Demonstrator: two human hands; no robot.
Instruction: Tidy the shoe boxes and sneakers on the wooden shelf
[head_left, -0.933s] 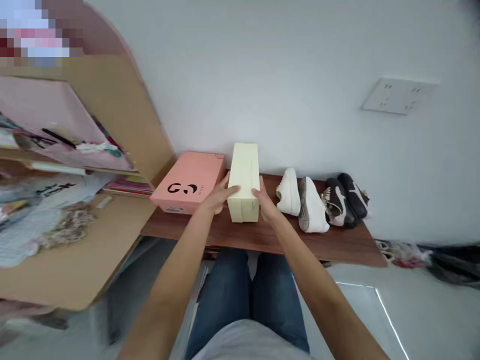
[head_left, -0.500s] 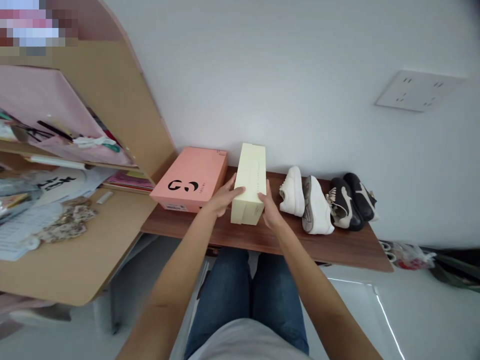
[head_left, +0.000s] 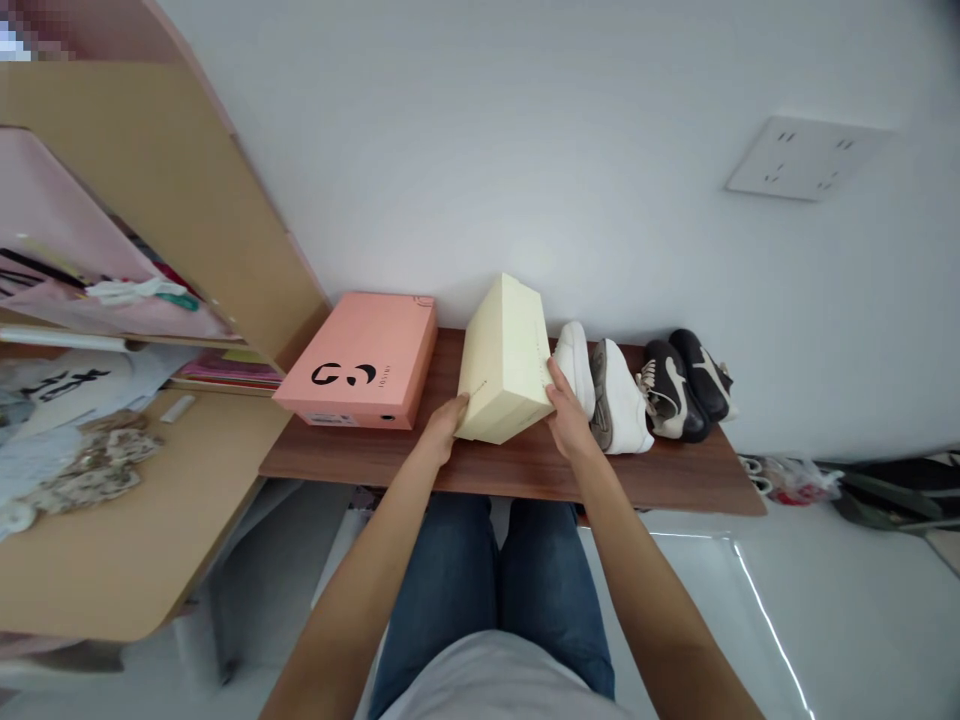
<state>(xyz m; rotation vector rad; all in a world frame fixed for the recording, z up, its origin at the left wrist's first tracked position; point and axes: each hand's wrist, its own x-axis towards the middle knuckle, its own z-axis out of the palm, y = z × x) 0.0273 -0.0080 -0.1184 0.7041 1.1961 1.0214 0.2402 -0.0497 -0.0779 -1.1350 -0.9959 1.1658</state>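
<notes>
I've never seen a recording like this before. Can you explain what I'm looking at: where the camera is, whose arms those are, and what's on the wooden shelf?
No machine is involved here: this is a person using their own bare hands. The pictures come from one camera worn on the person's head, looking forward and down, so the arms and the legs in blue jeans are the person's own. Their left hand and right hand hold a cream box between them, tilted, one on each side. On the brown wooden shelf, a pink shoebox lies to the left of the cream box. To its right stand a pair of white sneakers and a pair of black sneakers. A wall socket plate is above them.
</notes>
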